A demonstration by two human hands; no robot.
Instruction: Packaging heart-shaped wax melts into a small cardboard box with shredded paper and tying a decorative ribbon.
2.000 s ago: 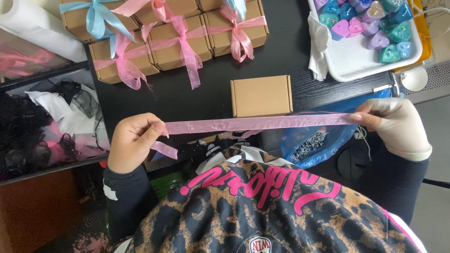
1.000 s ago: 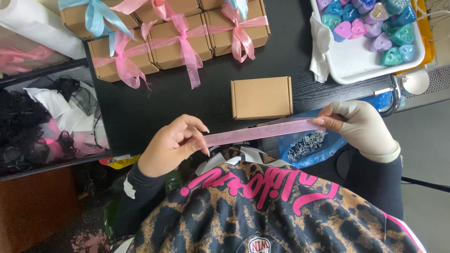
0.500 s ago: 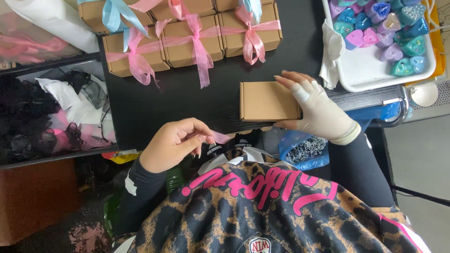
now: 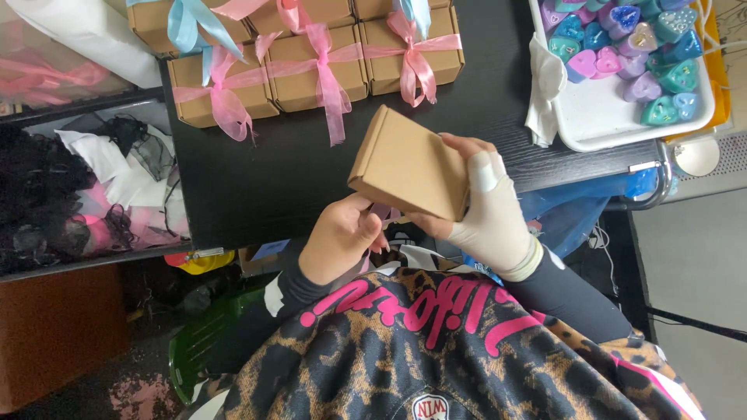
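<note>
I only have one camera, on the person's head. It looks straight down, close above the right hand [image 4: 486, 214] and left hand [image 4: 338, 241]. The black table [image 4: 257, 171] lies just past the hands.

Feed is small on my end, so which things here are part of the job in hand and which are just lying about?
In hand:
- plain cardboard box, held by right hand
- left hand under it
- pink ribbon, mostly hidden

Lying about:
- boxes already tied with bows
- white tray of heart shapes
- dark fabric pile
</note>
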